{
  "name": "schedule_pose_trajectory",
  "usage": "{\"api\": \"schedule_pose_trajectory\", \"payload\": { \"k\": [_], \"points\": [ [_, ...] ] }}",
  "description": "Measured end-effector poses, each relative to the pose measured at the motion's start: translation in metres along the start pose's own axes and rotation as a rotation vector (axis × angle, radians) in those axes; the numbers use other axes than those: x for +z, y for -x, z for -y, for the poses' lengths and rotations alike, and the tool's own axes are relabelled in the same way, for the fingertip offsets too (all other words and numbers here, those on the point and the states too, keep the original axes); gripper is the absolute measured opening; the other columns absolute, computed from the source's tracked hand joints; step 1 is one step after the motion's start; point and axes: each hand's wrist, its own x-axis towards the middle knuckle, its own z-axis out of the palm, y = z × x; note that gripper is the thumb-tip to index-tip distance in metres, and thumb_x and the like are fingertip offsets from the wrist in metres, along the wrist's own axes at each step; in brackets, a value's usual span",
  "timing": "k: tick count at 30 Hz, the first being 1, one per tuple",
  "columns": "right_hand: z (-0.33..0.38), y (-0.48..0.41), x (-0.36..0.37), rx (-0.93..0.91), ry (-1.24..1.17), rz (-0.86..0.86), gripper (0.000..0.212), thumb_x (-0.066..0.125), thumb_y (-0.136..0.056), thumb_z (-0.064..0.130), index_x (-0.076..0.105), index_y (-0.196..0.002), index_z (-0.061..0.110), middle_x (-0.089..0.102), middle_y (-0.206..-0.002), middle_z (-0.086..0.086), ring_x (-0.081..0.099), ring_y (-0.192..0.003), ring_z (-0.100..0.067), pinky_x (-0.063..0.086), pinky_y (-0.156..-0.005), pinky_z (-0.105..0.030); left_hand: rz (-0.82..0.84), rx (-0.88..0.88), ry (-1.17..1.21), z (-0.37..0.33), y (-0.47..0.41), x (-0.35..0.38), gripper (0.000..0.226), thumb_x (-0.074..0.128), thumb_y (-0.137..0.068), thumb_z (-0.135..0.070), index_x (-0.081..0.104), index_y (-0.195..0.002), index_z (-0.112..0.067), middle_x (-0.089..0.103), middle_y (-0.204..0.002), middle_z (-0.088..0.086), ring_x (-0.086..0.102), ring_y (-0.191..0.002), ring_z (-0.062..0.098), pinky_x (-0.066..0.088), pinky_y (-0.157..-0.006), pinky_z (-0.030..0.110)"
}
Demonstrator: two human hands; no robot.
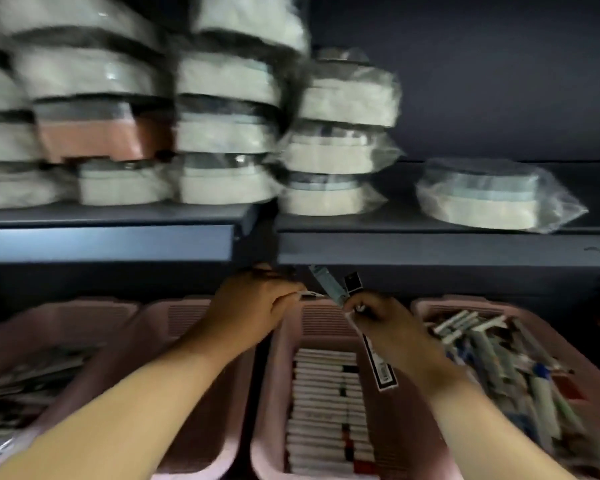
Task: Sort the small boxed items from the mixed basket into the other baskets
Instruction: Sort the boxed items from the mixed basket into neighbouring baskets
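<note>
Dim indoor light, heavy motion blur, wide-angle bending at edges

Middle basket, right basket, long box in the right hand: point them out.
Middle basket (321, 323), head view, far slatted wall.
Right basket (465, 304), head view, far rim.
Long box (381, 367), head view, labelled lower end.

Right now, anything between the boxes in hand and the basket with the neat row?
Nothing visible. The left hand and right hand hold small boxes right above the bare far end of that basket; the stacked row fills only its near part. The shelf edge sits close overhead, not in the path down.
</note>
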Motion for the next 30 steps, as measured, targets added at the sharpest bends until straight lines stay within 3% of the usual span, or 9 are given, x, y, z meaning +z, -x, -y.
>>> {"api": "schedule_pose_trajectory", "payload": {
  "k": [3,7,11,16,19,22,26,28,30],
  "points": [
    [0.041,-0.013,0.05,-0.093,-0.085,0.111,0.037,0.063,-0.093,0.008,0.061,-0.074,0.04,0.058,-0.054,0.027,0.052,-0.046,0.004,0.034,-0.046,-0.01,0.008,-0.049,-0.137,0.047,0.035,-0.034,0.039,0.047,-0.097,-0.047,0.081,-0.107,-0.03,0.078,-0.103,-0.01,0.071,-0.093,0.017,0.055,-0.074,0.028],
    [0.091,-0.021,0.115,-0.18,-0.102,0.255,0.036,0.064,-0.092,0.012,0.063,-0.072,0.043,0.062,-0.06,0.018,0.051,-0.047,0.004,0.036,-0.048,-0.014,0.065,-0.135,-0.285,0.107,0.084,-0.074,0.039,0.046,-0.098,-0.046,0.081,-0.104,-0.031,0.076,-0.1,-0.008,0.071,-0.092,0.022,0.058,-0.07,0.032],
    [0.132,-0.024,0.168,-0.251,-0.096,0.347,0.025,0.064,-0.092,0.013,0.066,-0.081,0.035,0.06,-0.069,0.015,0.056,-0.059,0.003,0.035,-0.052,-0.008,0.131,-0.224,-0.355,0.161,0.133,-0.11,0.039,0.043,-0.101,-0.047,0.079,-0.108,-0.034,0.076,-0.11,-0.007,0.071,-0.101,0.024,0.059,-0.078,0.037],
    [0.159,-0.027,0.21,-0.237,-0.101,0.472,0.02,0.062,-0.094,0.018,0.066,-0.086,0.036,0.07,-0.08,0.012,0.064,-0.068,-0.004,0.047,-0.06,-0.023,0.107,-0.28,-0.502,0.218,0.18,-0.138,0.019,0.065,-0.089,-0.033,0.082,-0.096,-0.03,0.08,-0.097,-0.005,0.076,-0.08,0.025,0.058,-0.061,0.03],
    [0.166,-0.03,0.222,-0.241,-0.072,0.515,0.015,0.061,-0.097,0.022,0.065,-0.091,0.035,0.069,-0.089,0.01,0.064,-0.073,-0.005,0.043,-0.058,-0.018,0.12,-0.374,-0.56,0.247,0.2,-0.142,0.013,0.081,-0.085,-0.028,0.082,-0.098,-0.031,0.079,-0.096,-0.004,0.076,-0.081,0.029,0.06,-0.062,0.034],
    [0.169,-0.034,0.229,-0.232,-0.067,0.521,0.015,0.062,-0.097,0.022,0.066,-0.092,0.035,0.068,-0.089,0.012,0.062,-0.074,-0.001,0.041,-0.057,-0.015,0.325,-0.461,-0.437,0.254,0.215,-0.13,0.018,0.068,-0.094,-0.042,0.078,-0.108,-0.035,0.077,-0.109,-0.009,0.072,-0.099,0.021,0.053,-0.079,0.026],
    [0.173,-0.038,0.235,-0.211,-0.072,0.529,0.015,0.061,-0.097,0.021,0.067,-0.092,0.034,0.069,-0.088,0.011,0.063,-0.069,0.001,0.045,-0.057,-0.017,0.742,-0.551,-0.336,0.252,0.229,-0.105,0.023,0.057,-0.094,-0.04,0.078,-0.099,-0.032,0.075,-0.101,-0.011,0.067,-0.092,0.014,0.047,-0.078,0.027],
    [0.177,-0.038,0.237,-0.192,-0.092,0.543,0.014,0.06,-0.098,0.02,0.068,-0.096,0.032,0.07,-0.089,0.009,0.06,-0.061,0.003,0.042,-0.048,-0.015,0.669,-0.642,-0.239,0.252,0.227,-0.101,0.021,0.059,-0.095,-0.036,0.079,-0.095,-0.03,0.075,-0.096,-0.012,0.066,-0.086,0.01,0.052,-0.08,0.029],
    [0.182,-0.038,0.241,-0.166,-0.15,0.56,0.015,0.059,-0.099,0.02,0.068,-0.098,0.032,0.071,-0.093,0.01,0.064,-0.068,0.001,0.045,-0.048,-0.015,0.495,-0.742,-0.027,0.245,0.218,-0.098,0.018,0.063,-0.099,-0.031,0.081,-0.098,-0.031,0.076,-0.099,-0.015,0.068,-0.091,0.007,0.054,-0.088,0.03]
  ]
}}
